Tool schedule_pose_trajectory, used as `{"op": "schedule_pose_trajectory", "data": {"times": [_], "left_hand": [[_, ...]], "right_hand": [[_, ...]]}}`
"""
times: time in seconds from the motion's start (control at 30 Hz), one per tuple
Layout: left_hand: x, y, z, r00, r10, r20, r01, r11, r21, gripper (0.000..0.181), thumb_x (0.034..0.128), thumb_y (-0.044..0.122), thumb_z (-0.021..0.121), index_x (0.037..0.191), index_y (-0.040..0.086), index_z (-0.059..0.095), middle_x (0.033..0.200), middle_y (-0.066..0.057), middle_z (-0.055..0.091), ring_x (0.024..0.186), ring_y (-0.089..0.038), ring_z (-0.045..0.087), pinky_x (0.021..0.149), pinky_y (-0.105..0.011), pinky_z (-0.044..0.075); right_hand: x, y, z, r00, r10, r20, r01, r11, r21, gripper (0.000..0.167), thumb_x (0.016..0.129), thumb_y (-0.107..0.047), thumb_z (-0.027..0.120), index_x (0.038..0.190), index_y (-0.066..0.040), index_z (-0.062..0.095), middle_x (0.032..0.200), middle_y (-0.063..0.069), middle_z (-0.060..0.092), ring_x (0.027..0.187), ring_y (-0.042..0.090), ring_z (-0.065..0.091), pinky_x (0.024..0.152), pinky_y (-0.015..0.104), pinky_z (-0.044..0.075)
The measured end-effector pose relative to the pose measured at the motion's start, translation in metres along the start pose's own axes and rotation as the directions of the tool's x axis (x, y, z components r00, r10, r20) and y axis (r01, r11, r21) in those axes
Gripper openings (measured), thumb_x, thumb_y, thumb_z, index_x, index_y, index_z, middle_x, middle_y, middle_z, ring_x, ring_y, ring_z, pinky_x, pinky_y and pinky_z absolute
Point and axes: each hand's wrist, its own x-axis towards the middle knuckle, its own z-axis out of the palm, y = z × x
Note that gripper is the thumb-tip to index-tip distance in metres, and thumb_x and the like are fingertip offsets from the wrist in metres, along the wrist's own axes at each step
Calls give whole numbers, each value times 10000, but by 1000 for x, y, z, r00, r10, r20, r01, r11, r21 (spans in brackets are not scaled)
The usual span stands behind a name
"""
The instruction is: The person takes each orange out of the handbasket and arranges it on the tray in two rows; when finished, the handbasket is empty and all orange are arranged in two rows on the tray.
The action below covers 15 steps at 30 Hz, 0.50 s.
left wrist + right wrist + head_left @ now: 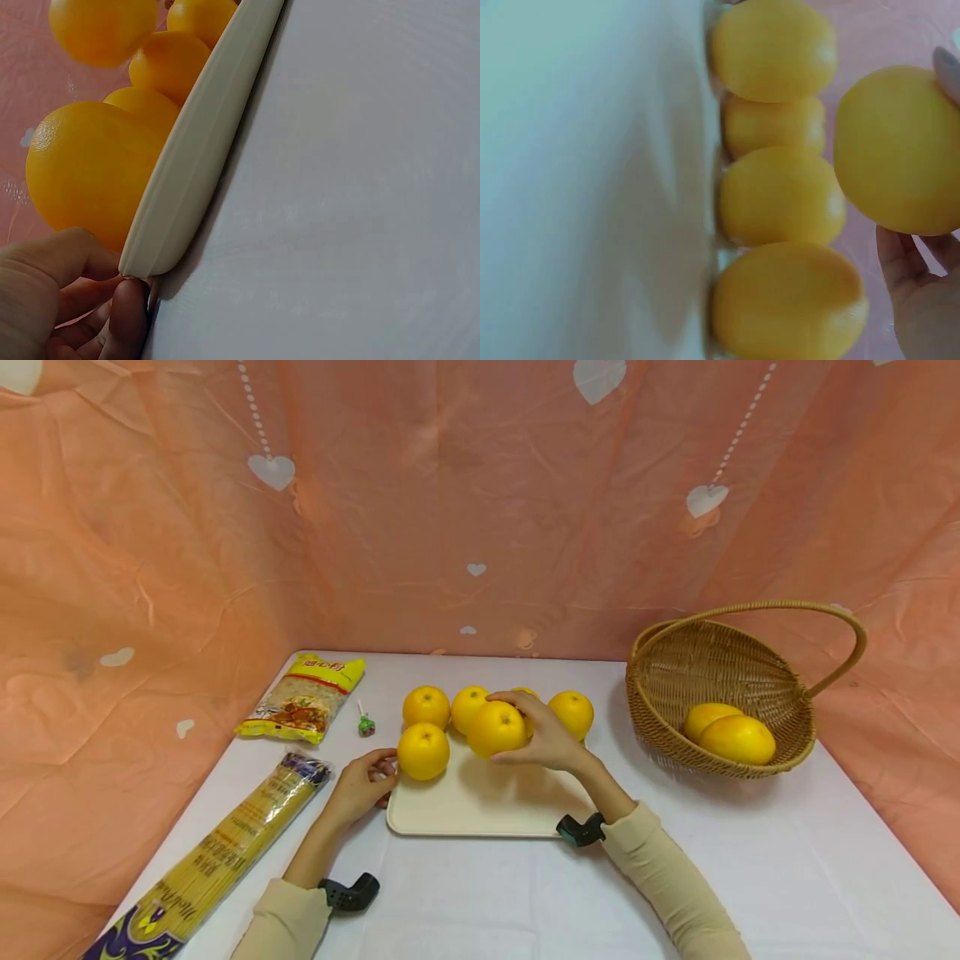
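My right hand (551,739) grips an orange (495,731) between thumb and fingers, held up above the cream tray (480,814). In the right wrist view, the held orange (900,150) hangs clear of a row of oranges (780,199). My left hand (363,787) pinches the tray's left edge; in the left wrist view its fingers lie on both sides of the tray corner (150,259). Right beside that hand sits the front-left orange (423,752). Several more oranges (426,707) line the tray's back side, one partly hidden behind my right hand.
A wicker basket (648,727) with a tall handle stands at the right, two yellow mango-like fruits (738,739) inside. On the left lie a noodle bag (303,697), a small green-wrapped lollipop (366,725) and a long pack of spaghetti (217,864). A pink curtain (480,510) hangs behind.
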Motion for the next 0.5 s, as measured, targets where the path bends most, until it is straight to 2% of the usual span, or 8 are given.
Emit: {"op": "schedule_pose_trajectory", "data": {"times": [0.07,0.17,0.5], "left_hand": [[0,1,0,1000,-9,-3,9,1000,3,426,835,-16,593,1253,-46,517,881,-109,546,595,-123,515,474,-242,507],[1,0,0,1000,-14,-2,14,1000,1,425,834,-17,592,1252,-42,520,883,-108,547,598,-119,516,478,-237,507],[1,0,0,1000,-4,5,4,1000,-8,417,838,-25,583,1249,-52,517,874,-106,547,590,-127,514,469,-236,502]], "right_hand": [[0,3,4,1000,-23,5,23,997,-78,780,595,-271,883,1278,-181,517,1247,8,510,1140,175,456,959,426,426],[1,5,9,999,-45,16,47,989,-141,779,587,-302,883,1265,-188,517,1206,20,494,1114,174,449,937,431,441],[5,5,16,996,-43,81,60,972,-226,744,615,-314,862,1260,-164,524,1252,53,479,1152,212,412,934,472,427]]}}
